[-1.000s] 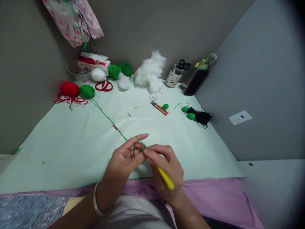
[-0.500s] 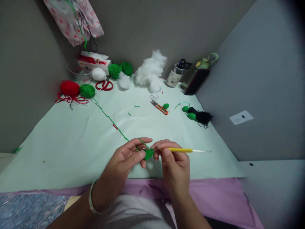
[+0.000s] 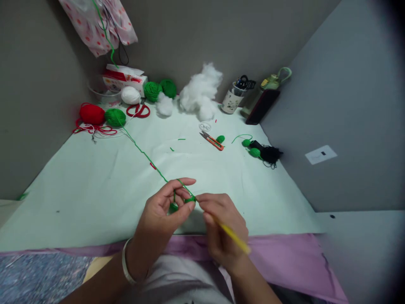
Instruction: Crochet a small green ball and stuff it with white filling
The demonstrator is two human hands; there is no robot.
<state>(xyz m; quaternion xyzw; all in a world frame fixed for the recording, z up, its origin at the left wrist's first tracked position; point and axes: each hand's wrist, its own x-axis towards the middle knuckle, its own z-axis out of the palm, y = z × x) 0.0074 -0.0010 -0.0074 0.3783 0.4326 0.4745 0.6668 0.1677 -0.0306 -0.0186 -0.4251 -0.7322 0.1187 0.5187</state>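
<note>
Between thumb and fingers, my left hand (image 3: 167,207) pinches a small green crochet piece (image 3: 190,199). Green yarn (image 3: 144,151) runs from a green yarn ball (image 3: 115,117) at the back left to this hand and over its raised index finger. My right hand (image 3: 224,226) grips a crochet hook (image 3: 232,236) by its yellow handle, which is blurred and slants down to the right. The hook's working tip meets the crochet piece but is hidden by fingers and yarn.
Orange thread snips (image 3: 211,141) lie mid-table near small green crocheted pieces (image 3: 255,152) and black yarn (image 3: 270,156). Along the back stand red-handled scissors (image 3: 138,111), white stuffing (image 3: 201,93), a pen cup (image 3: 232,99), a bottle (image 3: 268,84) and a phone (image 3: 262,107).
My right hand has turned, swinging the hook's yellow handle from level to slanting down toward me. My left hand has tilted the crochet piece and moved slightly left.
</note>
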